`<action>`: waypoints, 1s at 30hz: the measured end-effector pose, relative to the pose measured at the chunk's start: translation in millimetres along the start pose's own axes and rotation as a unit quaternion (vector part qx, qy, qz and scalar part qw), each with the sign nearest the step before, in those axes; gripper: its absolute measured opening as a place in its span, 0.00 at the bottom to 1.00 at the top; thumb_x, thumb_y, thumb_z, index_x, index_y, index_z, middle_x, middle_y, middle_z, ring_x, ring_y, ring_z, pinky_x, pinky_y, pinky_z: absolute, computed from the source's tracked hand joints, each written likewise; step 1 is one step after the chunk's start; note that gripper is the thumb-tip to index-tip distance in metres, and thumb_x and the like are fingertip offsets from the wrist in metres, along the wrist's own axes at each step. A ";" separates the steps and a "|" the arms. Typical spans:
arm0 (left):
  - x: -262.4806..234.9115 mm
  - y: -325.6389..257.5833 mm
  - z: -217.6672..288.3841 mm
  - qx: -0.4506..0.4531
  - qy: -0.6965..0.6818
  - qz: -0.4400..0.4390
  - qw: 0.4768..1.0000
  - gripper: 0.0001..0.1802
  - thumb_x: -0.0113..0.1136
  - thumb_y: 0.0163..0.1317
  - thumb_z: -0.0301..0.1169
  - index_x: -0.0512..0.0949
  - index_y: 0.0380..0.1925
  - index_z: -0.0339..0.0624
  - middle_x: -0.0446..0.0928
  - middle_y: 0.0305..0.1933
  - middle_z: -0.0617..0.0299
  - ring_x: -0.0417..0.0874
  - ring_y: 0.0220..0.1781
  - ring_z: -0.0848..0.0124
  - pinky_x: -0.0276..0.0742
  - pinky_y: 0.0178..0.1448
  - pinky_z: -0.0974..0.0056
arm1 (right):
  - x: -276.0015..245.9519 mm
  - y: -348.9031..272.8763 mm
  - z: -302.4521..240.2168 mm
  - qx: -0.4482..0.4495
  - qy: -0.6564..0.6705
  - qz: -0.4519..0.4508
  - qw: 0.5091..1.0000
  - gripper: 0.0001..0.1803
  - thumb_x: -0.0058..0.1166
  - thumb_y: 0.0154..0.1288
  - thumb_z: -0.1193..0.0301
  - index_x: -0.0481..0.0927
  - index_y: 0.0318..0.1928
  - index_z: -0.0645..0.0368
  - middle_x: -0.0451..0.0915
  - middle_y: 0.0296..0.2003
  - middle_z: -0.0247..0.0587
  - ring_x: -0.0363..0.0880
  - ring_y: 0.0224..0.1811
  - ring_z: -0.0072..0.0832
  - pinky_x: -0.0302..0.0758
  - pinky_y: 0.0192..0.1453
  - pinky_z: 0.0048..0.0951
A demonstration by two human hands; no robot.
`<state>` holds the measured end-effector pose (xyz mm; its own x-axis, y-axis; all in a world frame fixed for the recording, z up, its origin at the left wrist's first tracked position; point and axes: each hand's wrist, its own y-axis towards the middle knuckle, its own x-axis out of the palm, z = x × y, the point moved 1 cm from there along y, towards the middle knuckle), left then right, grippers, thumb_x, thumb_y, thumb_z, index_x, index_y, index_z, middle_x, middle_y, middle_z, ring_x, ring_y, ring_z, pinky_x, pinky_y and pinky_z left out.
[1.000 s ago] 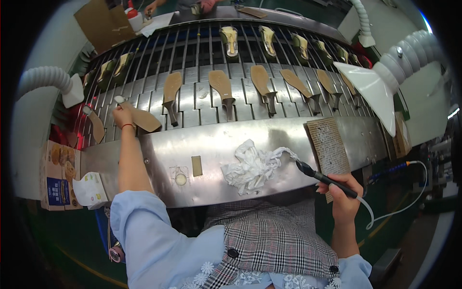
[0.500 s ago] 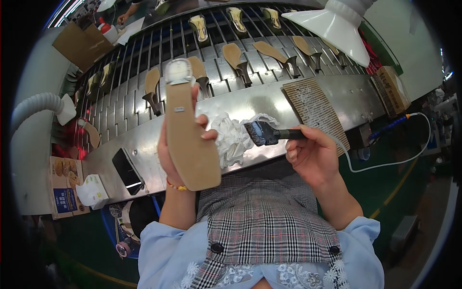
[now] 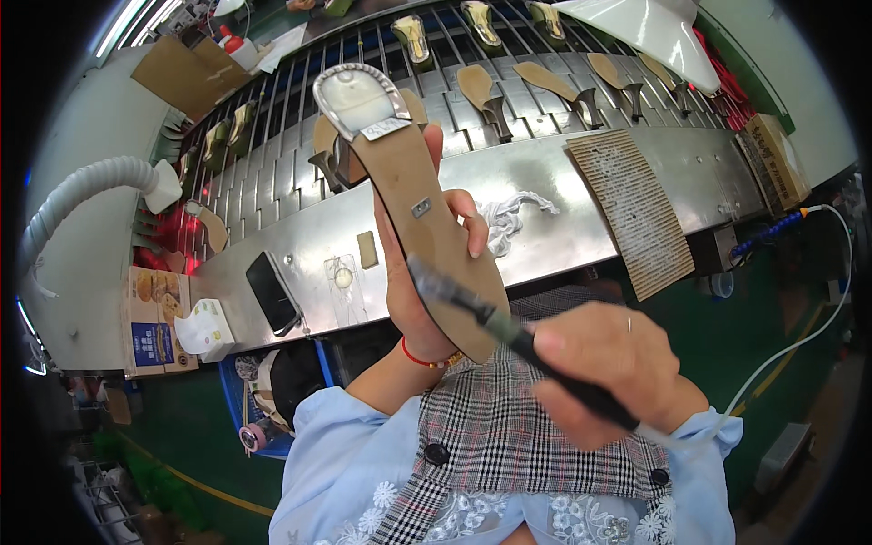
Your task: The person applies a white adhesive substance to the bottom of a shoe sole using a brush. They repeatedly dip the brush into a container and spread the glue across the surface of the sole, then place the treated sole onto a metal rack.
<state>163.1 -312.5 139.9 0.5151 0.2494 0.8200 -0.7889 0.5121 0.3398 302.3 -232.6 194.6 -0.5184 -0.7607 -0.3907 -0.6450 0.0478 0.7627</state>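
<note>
Now the flat black brush with a dark round handle comes across the long tan shoe insole, where half a second ago a gap lay between them; to my mind, that brings the two together for work on the insole's face, though blur keeps me from telling whether the bristles touch. My right hand is closed around the handle, from which a thin white tube loops off to the right. My left hand grips the insole from behind, fingers wrapped over its edge, holding it tilted above the bench, its silvery rounded end pointing up and away from me. That bench is shiny bare metal, bearing a crumpled white cloth partly behind the insole, a ridged sheet of brown corrugated cardboard at the right, and, at the left, a black rectangular phone and a small olive oblong block. Beyond runs a slatted metal conveyor carrying more tan insoles with dark heels. White ribbed hose arches at the left, and green floor spreads below.
</note>
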 end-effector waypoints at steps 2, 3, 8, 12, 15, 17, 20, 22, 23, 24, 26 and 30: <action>-3.7 1.4 3.5 0.032 -0.021 -0.029 0.999 0.31 0.34 0.75 0.51 0.48 0.74 0.56 0.49 0.78 0.60 0.73 0.41 0.72 0.73 0.36 0.71 | 5.5 -1.6 2.0 0.026 -0.026 -0.013 0.999 0.21 0.67 0.47 0.80 0.79 0.45 0.71 0.83 0.32 0.49 0.84 0.29 0.36 0.81 0.30 0.30; -4.2 3.6 6.0 0.041 -0.020 -0.035 0.998 0.31 0.35 0.75 0.50 0.48 0.74 0.56 0.48 0.78 0.59 0.73 0.42 0.72 0.73 0.37 0.71 | 8.0 -3.5 -2.9 -0.005 0.006 -0.035 0.999 0.22 0.66 0.47 0.80 0.78 0.47 0.70 0.83 0.31 0.48 0.84 0.29 0.38 0.81 0.31 0.29; -14.9 10.1 12.8 0.089 -0.040 -0.077 0.992 0.30 0.36 0.75 0.46 0.49 0.74 0.53 0.48 0.77 0.54 0.75 0.47 0.69 0.74 0.40 0.69 | 5.4 -1.2 5.5 0.060 0.009 -0.009 0.998 0.18 0.66 0.46 0.80 0.81 0.41 0.72 0.83 0.29 0.50 0.84 0.28 0.37 0.82 0.31 0.30; -15.2 16.5 20.6 0.073 -0.084 -0.064 0.992 0.29 0.34 0.75 0.47 0.51 0.73 0.52 0.50 0.77 0.53 0.75 0.48 0.69 0.75 0.41 0.67 | 14.1 -10.0 -5.9 -0.035 0.086 -0.051 0.994 0.22 0.67 0.45 0.79 0.79 0.44 0.70 0.83 0.32 0.50 0.84 0.28 0.38 0.81 0.31 0.30; -12.4 20.1 21.9 0.061 -0.105 -0.052 0.991 0.29 0.32 0.75 0.48 0.53 0.72 0.51 0.53 0.76 0.52 0.75 0.49 0.69 0.75 0.42 0.67 | 5.9 -7.0 12.4 0.041 0.003 -0.003 0.999 0.19 0.67 0.45 0.78 0.81 0.41 0.71 0.83 0.30 0.51 0.84 0.27 0.38 0.81 0.30 0.30; -16.8 20.1 24.4 0.036 -0.127 -0.041 0.990 0.29 0.32 0.75 0.48 0.55 0.71 0.50 0.54 0.75 0.51 0.74 0.49 0.69 0.76 0.42 0.66 | 10.8 -12.0 5.4 0.015 0.023 -0.054 0.998 0.19 0.66 0.46 0.79 0.80 0.42 0.70 0.83 0.31 0.49 0.84 0.28 0.38 0.82 0.30 0.31; -19.2 21.7 25.3 -0.009 -0.158 -0.021 0.987 0.30 0.35 0.74 0.46 0.54 0.72 0.48 0.55 0.75 0.50 0.74 0.49 0.67 0.74 0.43 0.66 | 10.3 -9.6 3.1 0.004 0.066 -0.043 0.997 0.17 0.64 0.46 0.81 0.81 0.41 0.69 0.83 0.30 0.49 0.84 0.27 0.37 0.82 0.30 0.30; -16.9 20.9 25.6 -0.043 -0.167 0.010 0.985 0.30 0.36 0.73 0.46 0.56 0.71 0.47 0.58 0.73 0.50 0.74 0.48 0.67 0.75 0.43 0.66 | 6.5 -4.9 11.8 0.049 -0.009 -0.034 0.998 0.16 0.63 0.46 0.82 0.82 0.40 0.70 0.82 0.28 0.50 0.83 0.25 0.36 0.82 0.30 0.29; -15.0 20.5 25.2 -0.057 -0.167 0.035 0.984 0.29 0.35 0.74 0.48 0.59 0.69 0.47 0.61 0.71 0.50 0.75 0.47 0.67 0.77 0.43 0.66 | 8.0 -7.0 9.0 0.025 0.020 -0.057 0.998 0.16 0.63 0.46 0.82 0.82 0.40 0.70 0.83 0.29 0.50 0.84 0.26 0.36 0.82 0.30 0.29; -14.7 20.2 24.4 -0.072 -0.166 0.059 0.982 0.29 0.34 0.74 0.49 0.62 0.67 0.47 0.64 0.68 0.50 0.76 0.47 0.68 0.79 0.42 0.66 | 10.3 -11.0 3.5 0.003 0.049 -0.079 0.996 0.17 0.63 0.45 0.82 0.81 0.40 0.70 0.83 0.30 0.50 0.84 0.27 0.36 0.82 0.31 0.29; -23.9 18.5 25.5 -0.135 -0.182 0.078 0.971 0.30 0.35 0.73 0.51 0.63 0.67 0.45 0.67 0.64 0.50 0.78 0.45 0.65 0.81 0.41 0.64 | 9.4 -11.4 -1.1 -0.025 0.098 -0.102 0.990 0.18 0.63 0.44 0.83 0.80 0.41 0.71 0.83 0.34 0.51 0.84 0.30 0.37 0.82 0.32 0.30; -21.2 17.5 22.7 -0.179 -0.216 0.085 0.956 0.33 0.38 0.71 0.54 0.64 0.65 0.41 0.71 0.58 0.49 0.80 0.42 0.59 0.85 0.40 0.61 | 3.0 -5.1 19.1 0.040 0.022 -0.083 0.996 0.18 0.62 0.45 0.79 0.82 0.41 0.71 0.82 0.32 0.50 0.84 0.29 0.37 0.81 0.29 0.30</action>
<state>130.8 -327.5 139.0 0.1422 0.0318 0.9893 -0.6441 0.7619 0.0681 293.3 -222.7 179.7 -0.3774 -0.7901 -0.4831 -0.7625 -0.0309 0.6462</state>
